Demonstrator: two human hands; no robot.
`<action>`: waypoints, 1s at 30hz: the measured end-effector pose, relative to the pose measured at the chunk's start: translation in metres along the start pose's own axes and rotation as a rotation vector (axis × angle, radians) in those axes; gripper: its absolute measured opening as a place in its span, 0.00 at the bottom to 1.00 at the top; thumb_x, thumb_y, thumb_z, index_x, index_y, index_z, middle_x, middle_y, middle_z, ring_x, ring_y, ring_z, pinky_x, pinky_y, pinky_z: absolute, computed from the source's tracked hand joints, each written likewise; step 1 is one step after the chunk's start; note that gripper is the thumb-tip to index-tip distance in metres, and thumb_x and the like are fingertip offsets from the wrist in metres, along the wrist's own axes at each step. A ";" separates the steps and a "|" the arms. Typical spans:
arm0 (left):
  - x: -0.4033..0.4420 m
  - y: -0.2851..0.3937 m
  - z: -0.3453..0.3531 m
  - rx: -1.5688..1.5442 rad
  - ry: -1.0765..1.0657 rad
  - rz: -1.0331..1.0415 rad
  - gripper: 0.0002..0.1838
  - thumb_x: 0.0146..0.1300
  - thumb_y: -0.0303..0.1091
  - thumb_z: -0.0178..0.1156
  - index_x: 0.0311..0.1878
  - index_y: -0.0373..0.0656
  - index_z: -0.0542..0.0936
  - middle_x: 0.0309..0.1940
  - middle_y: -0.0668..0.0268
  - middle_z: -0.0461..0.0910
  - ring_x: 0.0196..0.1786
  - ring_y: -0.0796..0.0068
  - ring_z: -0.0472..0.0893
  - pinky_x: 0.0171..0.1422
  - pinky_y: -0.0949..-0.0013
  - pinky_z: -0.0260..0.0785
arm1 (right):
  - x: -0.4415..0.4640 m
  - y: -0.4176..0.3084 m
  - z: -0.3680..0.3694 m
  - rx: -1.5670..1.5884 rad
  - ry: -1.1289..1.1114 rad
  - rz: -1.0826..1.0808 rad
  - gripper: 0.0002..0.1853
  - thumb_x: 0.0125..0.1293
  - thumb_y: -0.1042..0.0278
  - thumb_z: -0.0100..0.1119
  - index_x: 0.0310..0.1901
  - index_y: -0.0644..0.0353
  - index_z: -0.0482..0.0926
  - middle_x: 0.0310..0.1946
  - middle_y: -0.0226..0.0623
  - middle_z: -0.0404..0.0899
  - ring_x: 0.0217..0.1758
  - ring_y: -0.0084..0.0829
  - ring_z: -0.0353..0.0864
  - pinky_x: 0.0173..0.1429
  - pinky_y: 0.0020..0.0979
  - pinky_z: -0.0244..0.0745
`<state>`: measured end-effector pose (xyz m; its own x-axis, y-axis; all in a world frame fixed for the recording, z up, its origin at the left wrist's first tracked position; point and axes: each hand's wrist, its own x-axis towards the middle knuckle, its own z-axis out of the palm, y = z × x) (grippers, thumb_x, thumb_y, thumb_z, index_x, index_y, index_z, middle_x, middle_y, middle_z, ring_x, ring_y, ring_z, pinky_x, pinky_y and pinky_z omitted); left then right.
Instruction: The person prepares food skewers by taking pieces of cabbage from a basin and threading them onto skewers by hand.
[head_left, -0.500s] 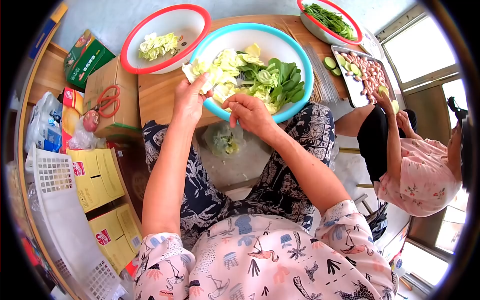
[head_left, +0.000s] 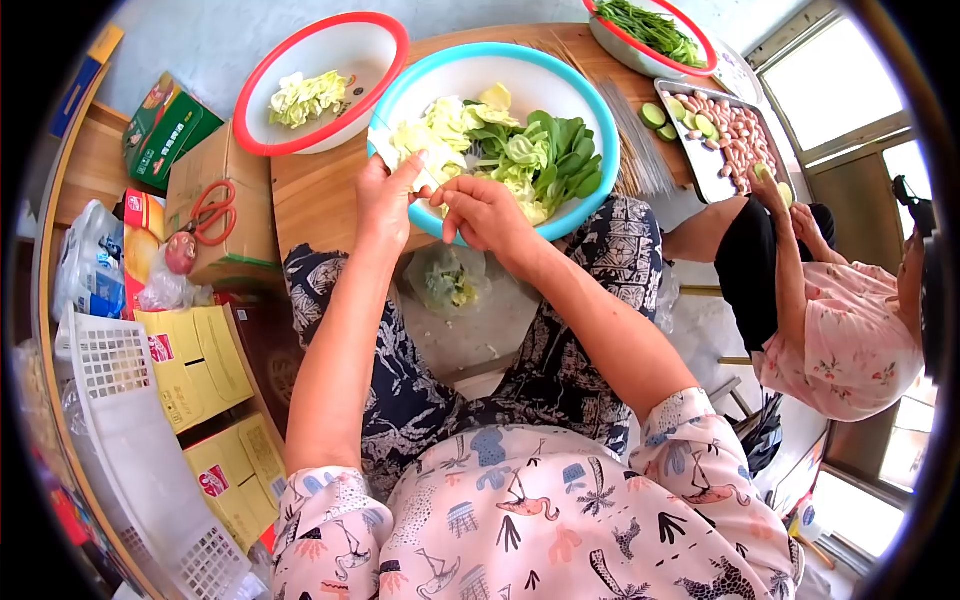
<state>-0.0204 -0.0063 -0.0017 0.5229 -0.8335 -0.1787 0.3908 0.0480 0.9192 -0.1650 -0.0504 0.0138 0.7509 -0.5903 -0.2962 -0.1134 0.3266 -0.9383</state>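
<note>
My left hand [head_left: 385, 200] is closed on pale cabbage leaves [head_left: 383, 148] at the near left rim of the blue-rimmed basin [head_left: 612, 130]. Beside it, my right hand [head_left: 485, 212] is pinched, its fingertips close to the left fingers. A thin pale strip shows between the two hands, but I cannot make out what it is. Inside the basin lie torn cabbage pieces [head_left: 445, 122] on the left and dark green leafy vegetables [head_left: 565, 155] on the right. Thin skewers [head_left: 640, 140] are spread on the wooden table beyond the basin's right side.
Cabbage pieces [head_left: 310, 98] sit in a red-rimmed basin [head_left: 255, 125]; another red-rimmed basin [head_left: 630, 62] holds long greens [head_left: 655, 35]. A co-worker [head_left: 840, 335] sits at right by a metal tray [head_left: 705, 170] of pinkish pieces. Red scissors [head_left: 213, 212] and cartons [head_left: 195, 365] stand at left.
My right hand has moved slightly left and up, bringing its fingertips closer to my left hand. The view has shifted a little, and the basins appear slightly farther left.
</note>
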 end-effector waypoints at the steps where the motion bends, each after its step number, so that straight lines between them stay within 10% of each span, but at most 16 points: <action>1: -0.001 0.001 0.003 0.005 0.011 0.021 0.14 0.60 0.30 0.62 0.48 0.41 0.73 0.39 0.68 0.78 0.34 0.80 0.75 0.30 0.76 0.67 | 0.000 0.000 0.000 0.017 0.001 -0.006 0.09 0.68 0.69 0.45 0.37 0.60 0.76 0.15 0.33 0.75 0.10 0.16 0.59 0.16 0.20 0.53; 10: 0.005 0.006 -0.007 -0.062 -0.070 0.024 0.17 0.64 0.41 0.58 0.48 0.38 0.74 0.32 0.65 0.77 0.27 0.80 0.76 0.30 0.74 0.72 | -0.010 -0.017 -0.029 0.124 0.142 -0.110 0.10 0.69 0.68 0.45 0.39 0.61 0.77 0.16 0.31 0.73 0.10 0.15 0.56 0.15 0.18 0.49; 24: 0.142 -0.048 -0.014 1.167 -0.051 0.239 0.13 0.53 0.35 0.62 0.43 0.43 0.82 0.32 0.65 0.82 0.30 0.77 0.80 0.36 0.74 0.72 | -0.041 -0.040 -0.080 0.303 0.290 -0.256 0.10 0.69 0.68 0.44 0.40 0.63 0.75 0.16 0.32 0.73 0.12 0.15 0.56 0.17 0.18 0.51; 30: 0.160 -0.082 0.006 0.923 0.237 -0.140 0.24 0.45 0.34 0.70 0.48 0.39 0.76 0.35 0.57 0.81 0.35 0.70 0.81 0.42 0.66 0.73 | -0.041 -0.041 -0.087 0.322 0.277 -0.233 0.10 0.69 0.68 0.44 0.40 0.63 0.75 0.16 0.31 0.73 0.12 0.15 0.57 0.17 0.18 0.52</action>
<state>0.0268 -0.1465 -0.1040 0.6957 -0.6612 -0.2808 -0.2363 -0.5798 0.7798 -0.2476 -0.1044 0.0487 0.5257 -0.8351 -0.1620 0.2773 0.3482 -0.8955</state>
